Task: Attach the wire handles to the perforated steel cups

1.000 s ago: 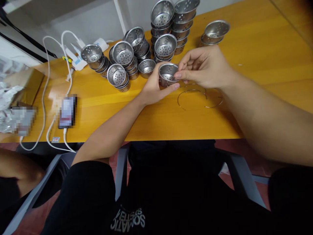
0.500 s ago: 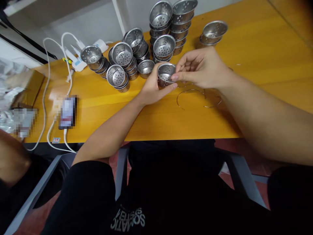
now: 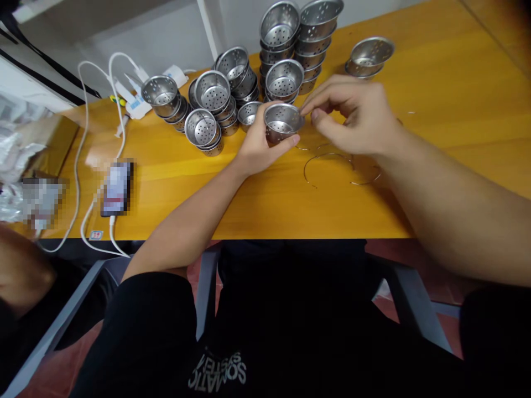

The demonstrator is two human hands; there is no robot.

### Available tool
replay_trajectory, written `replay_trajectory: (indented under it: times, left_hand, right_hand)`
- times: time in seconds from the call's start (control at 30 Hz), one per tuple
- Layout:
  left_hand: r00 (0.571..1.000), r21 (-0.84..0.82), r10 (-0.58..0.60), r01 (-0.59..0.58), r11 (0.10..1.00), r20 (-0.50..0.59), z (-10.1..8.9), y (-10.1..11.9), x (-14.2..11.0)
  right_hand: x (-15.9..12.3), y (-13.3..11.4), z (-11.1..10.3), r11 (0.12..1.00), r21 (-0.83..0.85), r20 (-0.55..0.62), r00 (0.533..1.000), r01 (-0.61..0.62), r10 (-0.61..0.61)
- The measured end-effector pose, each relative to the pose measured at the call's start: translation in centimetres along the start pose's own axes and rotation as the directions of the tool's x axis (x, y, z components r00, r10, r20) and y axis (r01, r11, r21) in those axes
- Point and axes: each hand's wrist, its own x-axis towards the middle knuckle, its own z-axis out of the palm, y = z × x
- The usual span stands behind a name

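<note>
My left hand (image 3: 259,143) is wrapped round a small perforated metal cup (image 3: 284,120), thumb along its near side and fingers behind it. The cup is tilted so that its dotted bottom shows. At the cup's right rim is my right hand (image 3: 352,113), its index fingertip at or very near the edge. Thumb and index finger stand apart, with nothing visible between them; the other fingers are curled. Below the right hand, several thin bent wires (image 3: 327,156) lie on the table. Another small cup (image 3: 248,115) sits just behind my left hand.
Stacks of perforated cups (image 3: 212,91) fill the back of the wooden table (image 3: 257,204), with taller stacks (image 3: 317,33) near the wall. A separate pair (image 3: 369,55) stands at right. A phone (image 3: 117,188) with white cables lies left. Another person's arm (image 3: 25,265) shows at far left.
My right thumb has come away from the cup's rim, and the right hand has opened and shifted slightly right. The cup stays in my left hand. The whole view has moved a little.
</note>
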Motion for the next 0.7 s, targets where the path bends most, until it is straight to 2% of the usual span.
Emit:
replay_trajectory:
  times: [0.1, 0.23, 0.5, 0.7]
  left_hand:
    - [1.0, -0.001, 0.002, -0.002, 1.0, -0.017, -0.14, 0.2, -0.04]
    - [1.0, 0.013, 0.002, -0.002, 1.0, -0.016, -0.27, 0.57, -0.18]
    - [0.999, 0.058, 0.029, -0.031, 0.998, 0.031, -0.5, 0.67, -0.25]
    - [0.999, 0.03, 0.037, -0.039, 0.999, 0.04, -0.26, 0.34, -0.41]
  right_hand:
    - [0.04, 0.12, -0.27, 0.991, -0.1, 0.056, 0.995, 0.083, -0.078]
    - [0.19, 0.32, -0.21, 0.977, -0.145, 0.1, 0.985, 0.155, -0.141]
    - [0.27, 0.19, -0.21, 0.991, -0.063, 0.122, 0.987, 0.116, -0.107]
    - [0.15, 0.39, -0.2, 0.998, 0.021, 0.129, 0.99, 0.054, -0.057]
